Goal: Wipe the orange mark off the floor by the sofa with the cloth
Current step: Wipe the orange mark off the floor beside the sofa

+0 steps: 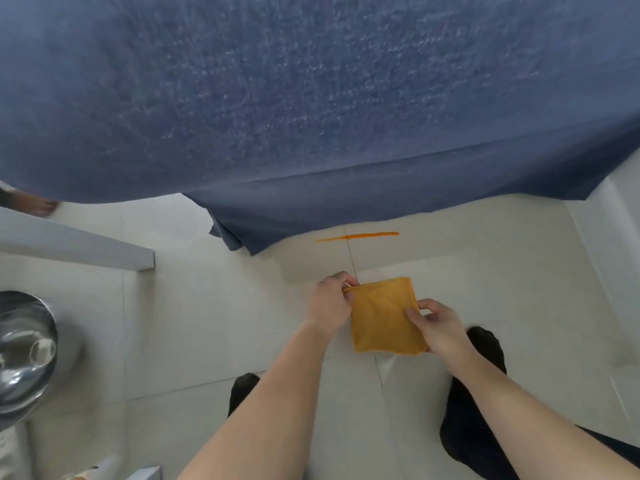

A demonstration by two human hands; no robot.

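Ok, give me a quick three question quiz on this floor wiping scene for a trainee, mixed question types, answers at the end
1. True or false: the cloth is touching the orange mark.
2. Which hands hold the cloth? A) left only B) right only C) both
3. Fill in: the mark lies on the floor just in front of the blue ____.

Key
1. False; it is held up, short of the mark.
2. C: left hand, right hand.
3. sofa.

Both bare arms reach forward and down.
The left hand (330, 304) pinches with curled fingers at the top; the right hand (438, 327) grips lower, its thumb pressed on top.
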